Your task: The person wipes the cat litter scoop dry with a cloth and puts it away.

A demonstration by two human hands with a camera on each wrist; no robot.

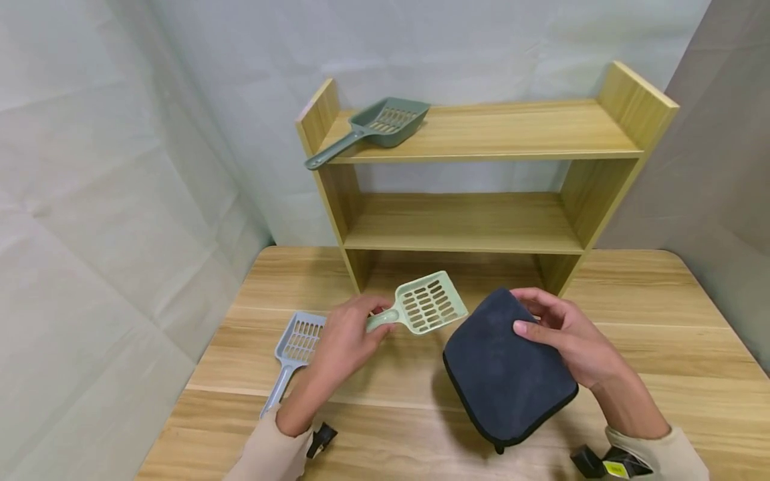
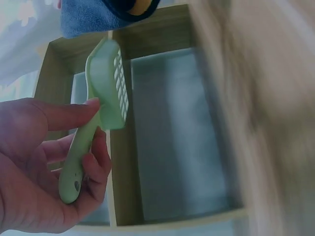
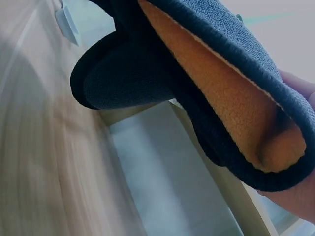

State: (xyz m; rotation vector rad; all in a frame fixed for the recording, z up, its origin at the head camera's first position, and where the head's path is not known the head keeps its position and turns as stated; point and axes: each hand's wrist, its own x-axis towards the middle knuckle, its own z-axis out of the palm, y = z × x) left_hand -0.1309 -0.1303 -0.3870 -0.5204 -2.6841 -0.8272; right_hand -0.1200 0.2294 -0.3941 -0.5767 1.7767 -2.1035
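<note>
The left hand [image 1: 349, 344] pinches the handle of a light green slotted litter scoop [image 1: 408, 302], thumb on top and fingers curled underneath. In the left wrist view the scoop [image 2: 104, 83] is seen side-on, its slotted face to the right. A folded dark blue cloth [image 1: 505, 371] with black edging is held up by the right hand [image 1: 571, 341], thumb on the front and fingers behind. Between its folds the right wrist view shows an orange fleecy inner side [image 3: 224, 93]. The scoop's front edge points toward the cloth; whether they touch I cannot tell.
A blue-grey slotted scoop [image 1: 279, 389] lies on the wooden table [image 1: 650, 347], left of the left hand. Behind stands a wooden shelf unit [image 1: 463, 224]; a dark green scoop [image 1: 394, 137] rests on its top board, handle sticking out over the front left.
</note>
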